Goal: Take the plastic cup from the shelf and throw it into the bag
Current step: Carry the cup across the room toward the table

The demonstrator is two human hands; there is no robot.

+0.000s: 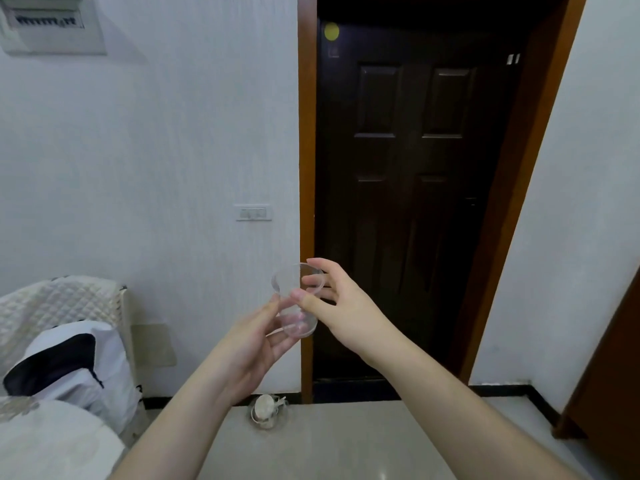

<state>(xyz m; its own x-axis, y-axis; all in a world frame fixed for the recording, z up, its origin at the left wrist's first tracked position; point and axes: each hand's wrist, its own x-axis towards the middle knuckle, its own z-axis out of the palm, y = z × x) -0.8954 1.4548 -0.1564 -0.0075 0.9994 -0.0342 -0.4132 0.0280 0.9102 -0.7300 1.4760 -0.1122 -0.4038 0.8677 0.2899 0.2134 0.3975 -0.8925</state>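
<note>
Forearms: both bare, reaching out from the bottom edge and meeting mid-room in front of the dark door (412, 188).
Far left: a quilted white cover over a chair or rack (62, 299), with a white and black bag or garment (69, 362) leaning against it by the wall. I cannot tell whether this is the bag meant by the task.
Left hand (256, 344): palm up under the plastic cup (298, 303), fingers curled loosely round its base and lower wall, cradling it.
Cup: clear, empty as far as I can see, held in the air between the two hands and tilted with its mouth toward the upper left, off any shelf.
Floor: a small clear bag with something pale in it (266, 412) sits at the foot of the wall beside the door frame, below the hands. It is probably the target.
Right hand (332, 299): thumb and fingertips pinching the cup near its rim, a narrow grip on thin plastic.
Step in hand: carrying the cup to the bag, by my reckoning.
Doing it well: hold lightly so the thin wall does not buckle, let one hand take over, go low over the bag's opening and drop rather than toss, since a light cup would bounce away.
</note>
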